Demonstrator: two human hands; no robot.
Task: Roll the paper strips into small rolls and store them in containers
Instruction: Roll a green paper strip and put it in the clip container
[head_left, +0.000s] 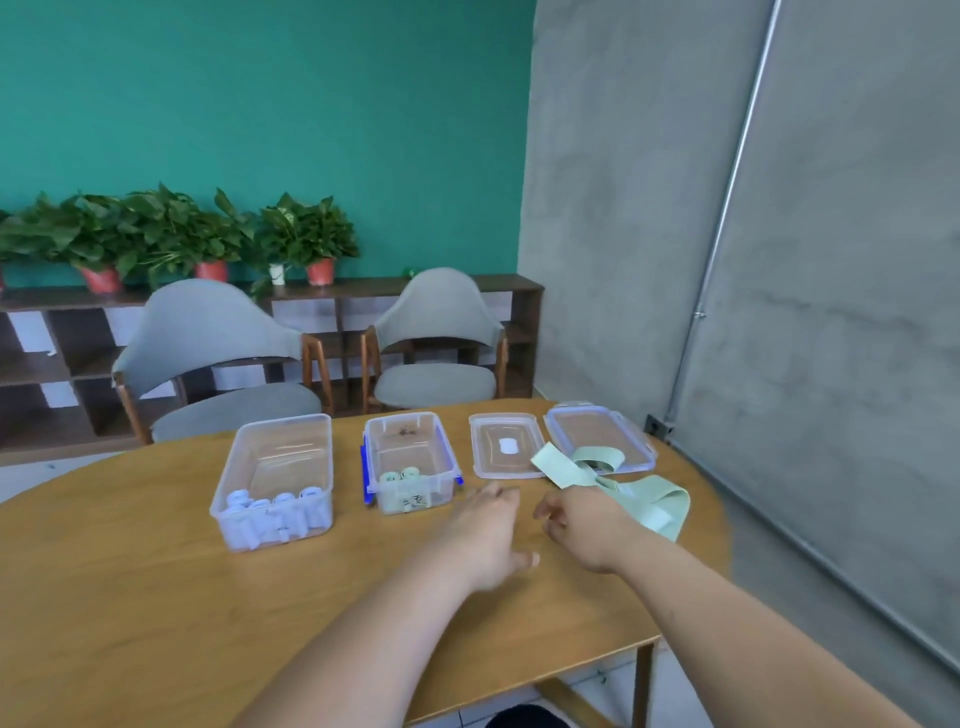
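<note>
- Pale-green paper strips (657, 504) lie loose at the right end of the wooden table (156, 571), and one end rests on the far-right lid (592, 431). Finished green rolls (400, 475) sit in the middle container (405, 417).
- Left hand (488, 525): fingers straight, holding nothing, low over the table just beside the middle container.
- Right hand (579, 514): fingers curled, up against the strips. I cannot tell whether they pinch a strip, because the hand hides the contact.
- Step in hand, as I judge it: taking up one strip for rolling. Separate a single strip from the tangle and pinch its end. Wind it tightly with even edges, under tension so that the coil does not spring open.
- Sort by colour: green rolls go with the green ones. The left container (280, 452) holds white rolls (270, 503).
- Writing: none legible. The inner lid (488, 460) bears a blank white patch (508, 446), and the dark marks on some rolls are too small to read.
</note>
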